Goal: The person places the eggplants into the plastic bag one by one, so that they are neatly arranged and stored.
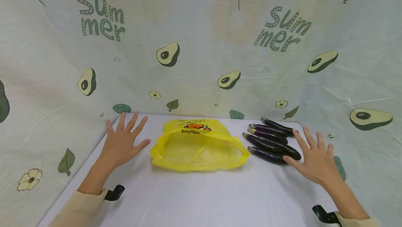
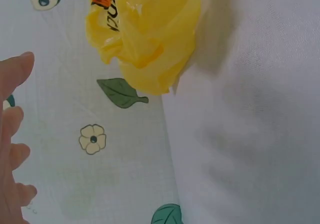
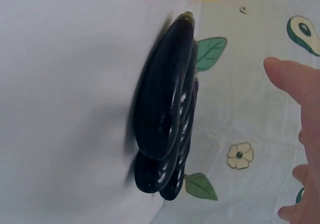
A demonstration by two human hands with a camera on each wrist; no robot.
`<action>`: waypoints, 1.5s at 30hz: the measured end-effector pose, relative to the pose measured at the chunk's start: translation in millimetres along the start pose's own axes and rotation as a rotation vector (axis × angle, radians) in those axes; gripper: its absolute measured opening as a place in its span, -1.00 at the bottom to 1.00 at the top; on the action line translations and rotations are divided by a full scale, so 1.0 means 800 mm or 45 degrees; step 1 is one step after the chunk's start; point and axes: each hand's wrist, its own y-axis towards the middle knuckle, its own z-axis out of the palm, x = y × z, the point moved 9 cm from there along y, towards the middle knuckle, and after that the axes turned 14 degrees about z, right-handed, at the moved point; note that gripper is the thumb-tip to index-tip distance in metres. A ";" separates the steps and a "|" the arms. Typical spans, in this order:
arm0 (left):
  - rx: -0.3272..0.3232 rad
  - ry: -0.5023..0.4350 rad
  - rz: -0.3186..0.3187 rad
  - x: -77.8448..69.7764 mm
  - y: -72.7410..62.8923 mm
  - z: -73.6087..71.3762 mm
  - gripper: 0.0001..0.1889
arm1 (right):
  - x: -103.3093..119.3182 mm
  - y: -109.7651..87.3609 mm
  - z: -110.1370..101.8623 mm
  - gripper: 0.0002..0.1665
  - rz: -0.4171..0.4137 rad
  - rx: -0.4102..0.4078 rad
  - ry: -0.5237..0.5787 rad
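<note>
A yellow plastic bag (image 1: 201,150) lies on the white table with its wide mouth facing me and a printed orange picture on its top side. To its right, several dark purple eggplants (image 1: 267,143) lie side by side, their stem ends toward the bag. My left hand (image 1: 120,145), fingers spread, hovers left of the bag and holds nothing. The right hand (image 1: 315,160) is also spread and bare, beside the blunt ends of the eggplants. In the right wrist view the eggplants (image 3: 162,94) are glossy and overlap one another.
The white tabletop (image 1: 188,199) runs back to a pale cloth (image 1: 201,45) printed with avocados, leaves and lettering, which hangs behind and along both sides. A black strap piece (image 1: 114,192) sits at the left sleeve, and another black piece (image 1: 325,214) at the right sleeve.
</note>
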 end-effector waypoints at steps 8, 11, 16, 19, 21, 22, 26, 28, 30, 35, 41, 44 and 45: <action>0.003 -0.047 0.007 -0.009 0.007 0.004 -0.04 | 0.003 0.001 0.005 0.33 -0.052 0.006 0.010; 0.006 -0.105 0.019 -0.015 0.011 0.005 -0.05 | 0.003 0.002 0.005 0.33 -0.059 -0.009 0.024; 0.004 -0.196 0.032 -0.023 0.016 0.007 -0.05 | 0.007 0.004 0.005 0.32 -0.095 -0.026 0.055; -0.004 -0.248 0.038 -0.026 0.018 0.011 -0.05 | 0.010 0.006 0.006 0.32 -0.126 -0.030 0.076; -0.007 -0.289 0.038 -0.029 0.019 0.013 -0.05 | 0.010 0.007 0.007 0.31 -0.143 -0.033 0.087; -0.011 -0.309 0.037 -0.030 0.020 0.014 -0.06 | 0.011 0.008 0.007 0.32 -0.151 -0.034 0.093; -0.012 -0.403 0.015 -0.032 0.023 0.020 -0.06 | 0.013 0.013 0.010 0.32 -0.174 -0.029 0.100; -0.002 -0.449 0.002 -0.033 0.025 0.024 -0.07 | 0.014 0.015 0.011 0.33 -0.180 -0.019 0.102; 0.009 -0.498 -0.007 -0.034 0.027 0.029 -0.07 | 0.015 0.016 0.013 0.34 -0.181 -0.007 0.107; 0.001 -0.597 -0.003 -0.040 0.034 0.037 -0.08 | 0.018 0.017 0.018 0.31 -0.177 0.018 0.126; -0.034 -0.685 0.021 -0.051 0.041 0.045 -0.15 | 0.017 0.019 0.031 0.26 -0.126 0.139 0.189; -0.040 -0.711 0.016 -0.055 0.044 0.049 -0.18 | 0.017 0.020 0.036 0.26 -0.108 0.192 0.227; -0.039 -0.722 0.012 -0.056 0.045 0.051 -0.19 | 0.017 0.020 0.037 0.25 -0.108 0.202 0.238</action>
